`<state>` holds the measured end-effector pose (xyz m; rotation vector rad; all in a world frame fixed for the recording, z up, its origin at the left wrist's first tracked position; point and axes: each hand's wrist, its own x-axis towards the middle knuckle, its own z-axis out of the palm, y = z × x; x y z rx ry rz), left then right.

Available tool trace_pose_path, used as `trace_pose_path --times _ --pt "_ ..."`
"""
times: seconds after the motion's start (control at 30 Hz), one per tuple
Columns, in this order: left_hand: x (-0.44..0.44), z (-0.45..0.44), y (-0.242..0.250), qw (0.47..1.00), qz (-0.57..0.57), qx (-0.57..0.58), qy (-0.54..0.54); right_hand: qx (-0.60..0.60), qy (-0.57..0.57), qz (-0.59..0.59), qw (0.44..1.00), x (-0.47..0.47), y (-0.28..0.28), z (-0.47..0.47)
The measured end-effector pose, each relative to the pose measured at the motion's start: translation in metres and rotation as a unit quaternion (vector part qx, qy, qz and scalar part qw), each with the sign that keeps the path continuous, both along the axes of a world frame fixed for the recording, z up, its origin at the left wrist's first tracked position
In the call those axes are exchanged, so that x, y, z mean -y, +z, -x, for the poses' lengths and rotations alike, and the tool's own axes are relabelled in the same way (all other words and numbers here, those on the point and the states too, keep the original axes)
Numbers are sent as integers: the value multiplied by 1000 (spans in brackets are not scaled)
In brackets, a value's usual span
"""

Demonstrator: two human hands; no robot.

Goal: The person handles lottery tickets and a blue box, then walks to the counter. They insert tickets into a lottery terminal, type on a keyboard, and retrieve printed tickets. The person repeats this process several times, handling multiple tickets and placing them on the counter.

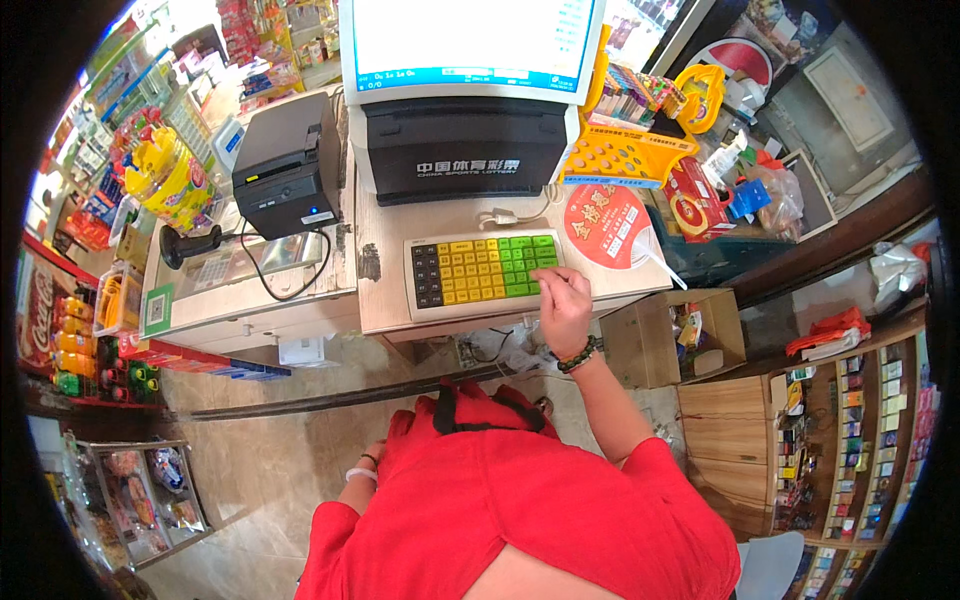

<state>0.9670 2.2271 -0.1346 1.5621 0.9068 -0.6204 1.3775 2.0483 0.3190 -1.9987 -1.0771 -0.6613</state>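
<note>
My right hand (pixel 564 304) is over the right end of a keypad-style keyboard (pixel 487 310), with bent fingers at the green keys and nothing held. Whether a key is pressed down cannot be told. The keyboard has black, yellow and green keys and lies at the desk's front edge. Behind it stands a lottery terminal (pixel 465 150) with a lit screen (pixel 465 45) above its black front. My left hand (pixel 375 452) hangs low beside my red clothing, which partly hides it; its fingers cannot be made out.
A round red hand fan (pixel 611 227) lies right of the keyboard, below a yellow display rack (pixel 619 154) of lighters. Leftward are a black receipt printer (pixel 289 161), a barcode scanner (pixel 187 244) and a yellow candy jar (pixel 169 180). An open cardboard box (pixel 637 341) stands below the desk's right end.
</note>
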Motion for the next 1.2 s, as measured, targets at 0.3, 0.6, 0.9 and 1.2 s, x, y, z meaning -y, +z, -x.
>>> trace_pose_path --times 0.3,0.6,0.9,1.2 --pt "2 -1 13 996 -19 65 -51 49 10 49 998 -7 -18 -2" --pt "4 8 -2 980 149 18 134 57 -24 43 997 -12 -16 -24" --pt "3 8 5 998 56 14 33 4 -27 -10 1000 3 -3 -4" --pt "-4 -17 97 999 12 -42 30 -19 -42 3 999 11 -11 7"
